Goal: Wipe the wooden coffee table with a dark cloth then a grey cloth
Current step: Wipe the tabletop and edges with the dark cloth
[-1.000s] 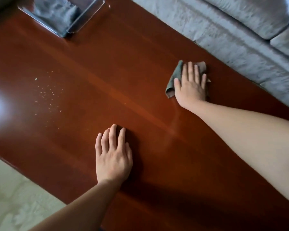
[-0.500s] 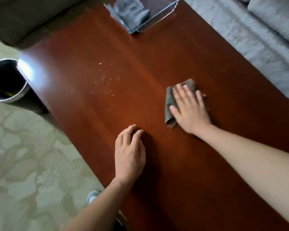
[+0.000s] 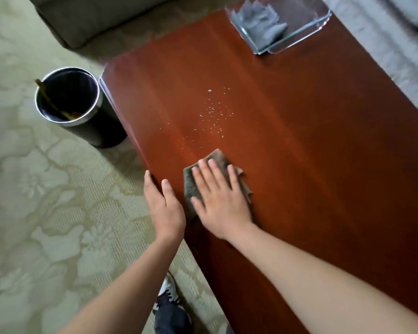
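The reddish wooden coffee table (image 3: 311,145) fills the right of the head view. My right hand (image 3: 217,196) lies flat on the dark cloth (image 3: 191,186), pressing it to the table near the left edge. My left hand (image 3: 163,203) rests at that table edge just beside the cloth, fingers together, holding nothing. White crumbs (image 3: 212,116) are scattered on the wood a little beyond the cloth. The grey cloth (image 3: 261,25) lies crumpled in a clear glass tray (image 3: 307,32) at the table's far end.
A black round bin (image 3: 70,104) with a metal rim stands on the patterned carpet (image 3: 46,213) by the table's left corner. A grey sofa (image 3: 396,56) runs along the right side, another seat (image 3: 94,18) at the top. My shoe (image 3: 169,295) shows below.
My right hand has slid the dark cloth from the sofa side across the table to its left edge. My left hand has shifted to that edge. The view has swung left.
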Action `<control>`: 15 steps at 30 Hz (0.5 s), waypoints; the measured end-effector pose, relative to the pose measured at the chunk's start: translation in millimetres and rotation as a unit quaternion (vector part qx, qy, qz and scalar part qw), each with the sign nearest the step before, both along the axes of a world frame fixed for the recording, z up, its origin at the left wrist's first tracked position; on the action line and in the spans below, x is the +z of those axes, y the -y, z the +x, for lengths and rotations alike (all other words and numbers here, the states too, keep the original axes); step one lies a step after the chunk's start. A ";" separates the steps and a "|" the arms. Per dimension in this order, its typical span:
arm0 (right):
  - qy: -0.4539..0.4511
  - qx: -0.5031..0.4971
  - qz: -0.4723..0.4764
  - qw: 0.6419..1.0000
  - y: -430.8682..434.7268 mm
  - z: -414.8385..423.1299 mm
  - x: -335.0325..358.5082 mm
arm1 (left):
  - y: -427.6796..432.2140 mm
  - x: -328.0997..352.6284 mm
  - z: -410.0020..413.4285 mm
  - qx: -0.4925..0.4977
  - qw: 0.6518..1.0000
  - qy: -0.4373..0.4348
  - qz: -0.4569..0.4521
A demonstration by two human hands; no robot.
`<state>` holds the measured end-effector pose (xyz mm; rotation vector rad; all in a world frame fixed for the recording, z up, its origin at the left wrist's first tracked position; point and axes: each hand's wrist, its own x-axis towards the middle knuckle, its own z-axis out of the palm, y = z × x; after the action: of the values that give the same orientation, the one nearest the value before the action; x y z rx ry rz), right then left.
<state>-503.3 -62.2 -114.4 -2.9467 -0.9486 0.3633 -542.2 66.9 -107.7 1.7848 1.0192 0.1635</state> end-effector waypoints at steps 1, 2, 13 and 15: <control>-0.005 0.018 0.006 1.000 -11.6 -6.7 0.6 | -6.4 3.4 2.7 0.023 0.999 0.004 -0.038; -0.009 0.028 0.010 1.000 -18.5 -12.5 1.4 | -12.7 7.1 4.8 0.037 0.997 0.004 -0.064; 0.007 -0.012 -0.001 1.000 -17.3 -70.5 -5.4 | -52.7 14.3 38.1 0.033 0.983 -0.003 -0.179; 0.007 -0.023 0.001 1.000 -36.6 -57.9 -7.4 | -65.2 11.7 41.8 0.040 0.979 0.000 -0.198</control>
<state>-561.2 -25.6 -121.8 -2.9666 -0.8798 0.3407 -500.4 132.1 -96.0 1.3842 1.0432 0.0070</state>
